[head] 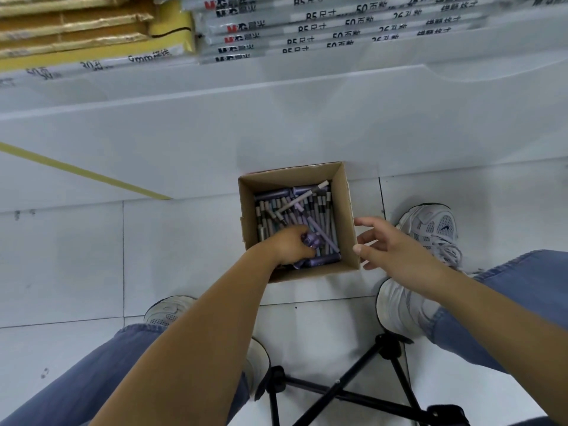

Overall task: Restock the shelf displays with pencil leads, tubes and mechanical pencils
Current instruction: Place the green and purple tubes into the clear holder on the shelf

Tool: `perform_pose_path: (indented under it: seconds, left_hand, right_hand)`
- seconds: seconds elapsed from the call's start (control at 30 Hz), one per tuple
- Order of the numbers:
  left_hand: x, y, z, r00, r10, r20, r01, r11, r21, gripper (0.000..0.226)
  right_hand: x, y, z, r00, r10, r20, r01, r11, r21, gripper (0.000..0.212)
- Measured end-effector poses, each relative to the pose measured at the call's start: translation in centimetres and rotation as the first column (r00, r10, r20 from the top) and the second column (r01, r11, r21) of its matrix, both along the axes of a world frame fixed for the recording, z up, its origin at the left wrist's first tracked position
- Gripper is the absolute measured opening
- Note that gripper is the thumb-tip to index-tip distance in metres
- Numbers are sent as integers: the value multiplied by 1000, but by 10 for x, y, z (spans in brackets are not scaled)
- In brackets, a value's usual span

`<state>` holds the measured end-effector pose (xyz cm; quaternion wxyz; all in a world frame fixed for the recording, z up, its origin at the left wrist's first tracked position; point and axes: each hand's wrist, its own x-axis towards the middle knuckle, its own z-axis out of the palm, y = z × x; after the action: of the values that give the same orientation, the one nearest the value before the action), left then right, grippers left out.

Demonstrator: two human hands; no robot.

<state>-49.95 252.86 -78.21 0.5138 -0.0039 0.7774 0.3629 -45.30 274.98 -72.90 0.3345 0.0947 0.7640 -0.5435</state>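
Tubes [310, 207] lay jumbled in the cardboard box [346, 210] on the floor [184, 256]; the left hand [292, 248] clutched a purple bunch [309, 240], the right hand [388, 245] hovered open alongside, and an overfull grip could spill some.

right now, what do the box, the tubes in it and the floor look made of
Box: brown cardboard, matte, with raw cut edges. Tubes: probably plastic, purple and grey, with a slight sheen; too small to be sure. Floor: likely glazed ceramic tile, white and glossy, with dark grout lines.
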Motion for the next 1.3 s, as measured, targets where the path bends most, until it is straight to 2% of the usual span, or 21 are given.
perform_pose_path:
  seconds: [0.23, 0.53, 0.63, 0.73, 0.8, 0.9, 0.93, 1.0, 1.07, 1.13, 1.2, 1.3]
  left_hand:
    - [1, 4, -14, 996, 26, 84, -27, 1000, 8, 49]
    - [0, -1, -3, 997, 30, 73, -28, 999, -29, 38]
    - [-1, -12, 19, 984, 171, 44, -172, 985, 19, 41]
    - [3, -30, 52, 919, 386, 82, -394, 899, 190, 34]
    - [10, -46, 77, 850, 517, 103, -522, 799, 300, 34]
    - [28, -71, 100, 720, 684, 119, -662, 625, 414, 30]
    - [34, -78, 103, 676, 728, 111, -696, 583, 419, 29]
    - [44, -89, 103, 592, 802, 76, -759, 523, 388, 25]
    - [52, -95, 98, 529, 847, 53, -806, 482, 345, 19]
    - [59, -97, 88, 506, 860, 65, -829, 464, 310, 19]
    - [64, -96, 78, 488, 867, 104, -847, 441, 297, 22]
    - [68, -95, 66, 423, 888, 180, -880, 356, 313, 26]
  right_hand:
    - [-3, -1, 5, 1000, 6, 12, -6, 1000, -12, 41]
    - [-2, -2, 9, 1000, 20, 20, -21, 999, 35, 39]
    - [-2, -3, 11, 1000, 18, 23, -19, 998, 56, 38]
    - [-4, -6, 16, 999, 13, 42, -16, 995, 93, 40]
    - [-7, -9, 23, 999, 42, 0, -41, 977, 207, 40]
    - [-12, -22, 35, 949, 147, -280, 1, 884, 467, 31]
    - [-14, -32, 40, 914, 178, -363, 23, 873, 486, 26]
    - [-20, -56, 42, 865, 251, -434, -11, 875, 484, 20]
    - [-28, -81, 32, 874, 295, -385, -84, 874, 478, 25]
    - [-39, -99, 15, 910, 290, -295, -121, 869, 480, 31]
    - [-49, -109, -3, 929, 264, -258, -108, 863, 493, 35]
    - [-62, -117, -29, 932, 216, -290, -41, 860, 509, 36]
